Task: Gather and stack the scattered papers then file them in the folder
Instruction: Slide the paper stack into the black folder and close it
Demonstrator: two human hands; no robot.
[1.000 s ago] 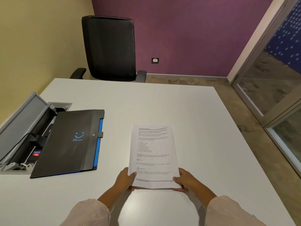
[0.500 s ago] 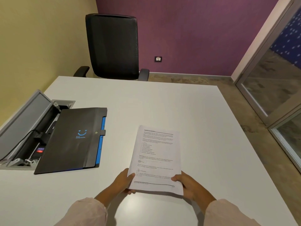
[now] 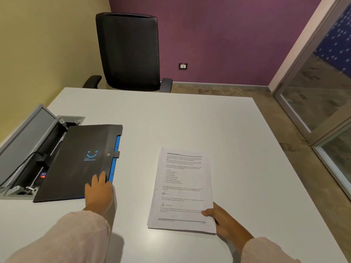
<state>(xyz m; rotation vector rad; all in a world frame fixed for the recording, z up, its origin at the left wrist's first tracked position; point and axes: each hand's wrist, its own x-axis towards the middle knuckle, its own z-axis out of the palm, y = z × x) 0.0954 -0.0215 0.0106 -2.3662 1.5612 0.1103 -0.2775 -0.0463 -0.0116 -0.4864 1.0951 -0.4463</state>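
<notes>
Centrally on the black folder (image 3: pixel 79 160) cover is a blue smile logo (image 3: pixel 92 154) with one line of small blue text beneath it (too small to read). The stack of papers (image 3: pixel 181 188) carries printed paragraphs, a numbered list and a ruled header and footer; none of the text is legible.

Left hand (image 3: pixel 98 194): fingers extended and fairly straight, lying on the folder's near right corner beside its blue edge strip (image 3: pixel 115 160). Nothing is gripped. A small tab with a snap sits midway along the folder's right edge.

Right hand (image 3: pixel 220 219): holds the stack at its near right corner, thumb on top of the top sheet, remaining fingers hidden beneath. The stack is squared and lies on the white table (image 3: pixel 190 120), well apart from the folder and to its right.

The folder's left edge overlaps an open cable hatch (image 3: pixel 28 149) set in the tabletop, its grey lid raised; a black plug and cable are visible inside. Beyond the far table edge stands a black mesh office chair (image 3: pixel 129 52). Walls: yellow at left, purple behind, with a wall socket (image 3: pixel 183 66) low down. A glazed partition (image 3: pixel 319 95) runs along the right.
</notes>
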